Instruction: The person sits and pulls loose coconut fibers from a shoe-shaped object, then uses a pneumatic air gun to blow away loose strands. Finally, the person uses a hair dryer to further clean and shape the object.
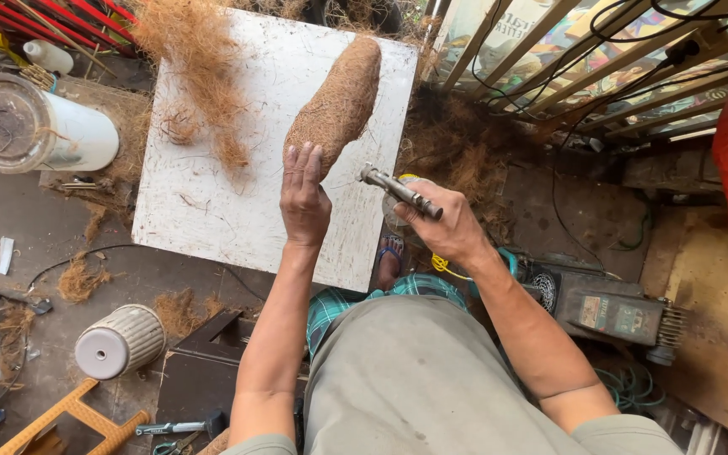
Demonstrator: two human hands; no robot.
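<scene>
Notably, the left hand [304, 198] lay flat with fingers together and extended, fingertips pressing the near end of the coir bundle [336, 103]; nothing was clamped in it. The right hand [448, 223] was closed around a grey metal spray tool [400, 191], fingers wrapped on its body, nozzle end projecting far-left toward the bundle's near end but apart from it.

Bundle position: on the white board [212, 211], right half, near end roughly mid-board, far end close to the board's far edge. Long axis ran diagonally, near-left to far-right. The fatter, rounded end sat near, under the fingertips; the narrower end pointed away, far-right.

Judgement on technique: flat-palm pressure at the near end should pin the bundle against rolling, but the fingertips sat close to where the tool pointed, so the tool is best worked beside the hand, not toward it. Keeping the tool's line along the bundle's axis would likely disturb the fibres least.

Surroundings: loose coir fibre [200, 59] heaped at the board's far-left; a white cylindrical container [40, 126] lying left of the board; a ribbed white pot [120, 341] on the floor, near-left; a motor unit [612, 316] near-right.
</scene>
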